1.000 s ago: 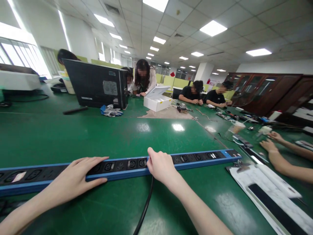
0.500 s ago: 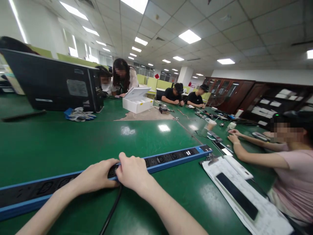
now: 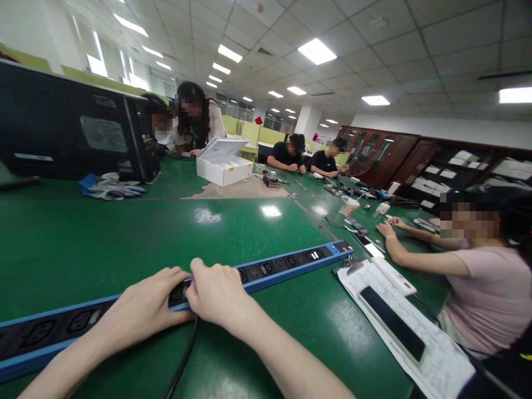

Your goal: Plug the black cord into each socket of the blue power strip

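A long blue-edged black power strip (image 3: 286,260) with several sockets lies slantwise across the green table. My left hand (image 3: 153,299) is wrapped around the strip, thumb on the near side and fingers on the far side. Close against it, my right hand (image 3: 218,293) is closed over the strip's top. Out from beneath the right hand runs a black cable (image 3: 185,354), down toward the table's near side. The cable's end is hidden inside that hand, so I cannot see whether it sits in a socket.
Right of the strip, a phone (image 3: 392,323) rests on a clipboard with papers (image 3: 444,354). A co-worker in pink (image 3: 486,288) sits beyond it. Farther back are a white box (image 3: 224,170), gloves (image 3: 111,186) and a black computer case (image 3: 78,127). Other people work at the far side.
The view has swung slightly to the right, so the scene sits farther left. Both hands keep their places on the strip, with the cable still under the right hand.
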Available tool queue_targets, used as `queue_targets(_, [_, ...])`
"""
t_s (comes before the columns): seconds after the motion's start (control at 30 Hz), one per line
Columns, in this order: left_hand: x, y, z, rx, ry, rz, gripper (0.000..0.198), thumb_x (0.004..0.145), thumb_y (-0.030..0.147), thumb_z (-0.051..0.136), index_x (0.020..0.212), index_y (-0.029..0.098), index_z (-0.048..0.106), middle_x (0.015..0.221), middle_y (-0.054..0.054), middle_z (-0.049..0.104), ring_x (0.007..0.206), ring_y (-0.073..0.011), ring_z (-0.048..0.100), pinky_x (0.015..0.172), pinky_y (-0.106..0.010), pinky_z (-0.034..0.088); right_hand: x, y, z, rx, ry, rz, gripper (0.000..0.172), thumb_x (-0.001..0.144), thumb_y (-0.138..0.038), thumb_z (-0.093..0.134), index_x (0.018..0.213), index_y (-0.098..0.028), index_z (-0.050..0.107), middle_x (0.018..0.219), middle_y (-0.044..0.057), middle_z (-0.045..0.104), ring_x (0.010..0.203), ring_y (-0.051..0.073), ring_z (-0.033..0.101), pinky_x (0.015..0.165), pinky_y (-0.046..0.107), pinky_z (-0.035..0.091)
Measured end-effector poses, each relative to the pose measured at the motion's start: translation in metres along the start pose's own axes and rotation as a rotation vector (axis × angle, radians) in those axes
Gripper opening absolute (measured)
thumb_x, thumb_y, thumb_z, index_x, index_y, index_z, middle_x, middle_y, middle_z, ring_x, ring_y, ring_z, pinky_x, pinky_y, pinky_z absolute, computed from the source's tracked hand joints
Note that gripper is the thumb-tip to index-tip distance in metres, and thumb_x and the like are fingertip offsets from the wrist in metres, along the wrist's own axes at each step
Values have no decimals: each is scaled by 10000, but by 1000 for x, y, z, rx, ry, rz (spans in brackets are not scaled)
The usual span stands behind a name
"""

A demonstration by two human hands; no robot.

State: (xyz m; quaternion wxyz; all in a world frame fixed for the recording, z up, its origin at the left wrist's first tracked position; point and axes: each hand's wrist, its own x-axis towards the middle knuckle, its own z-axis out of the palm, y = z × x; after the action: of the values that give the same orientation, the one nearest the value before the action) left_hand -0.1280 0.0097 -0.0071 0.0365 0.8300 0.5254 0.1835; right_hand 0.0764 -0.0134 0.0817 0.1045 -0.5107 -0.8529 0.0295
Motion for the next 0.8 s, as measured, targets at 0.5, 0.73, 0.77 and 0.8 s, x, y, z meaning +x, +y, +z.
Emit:
queue_targets(0.5, [-6,29,-36,-71,-43,-9,535,741,572,710,1174,265,649,1154,-100,677,1098,-303,626,912,-392,491,1,-15,5,-71,-21,37,195,989,-314,416,1150,-239,493,915,69,718,818,254,700,720,320,450])
queue_targets(0.73, [-6,30,-39,-67,-49,-14,528,720,583,731,1124,253,649,1098,-85,671,1049,-289,627,870,-376,495,8,-4,3,-14,-13,10,167,992,-332,435,1094,-239,528,882,42,694,808,226,666,669,282,358])
queue_targets(0.77, [-7,31,-39,-63,-47,-16,533,717,591,731,1121,253,649,1106,-86,669,1054,-291,625,865,-376,496,9,-1,2,10,-26,-3,158,988,-335,450,1081,-242,537,876,33,690,806,216,658,667,275,346])
queue_targets(0.8, [-7,31,-40,-60,-46,-20,537,715,597,732,1119,253,650,1111,-87,667,1056,-293,625,861,-377,498,11,1,0,39,-43,-17,143,980,-336,472,1059,-243,547,870,23,686,802,205,650,665,268,337])
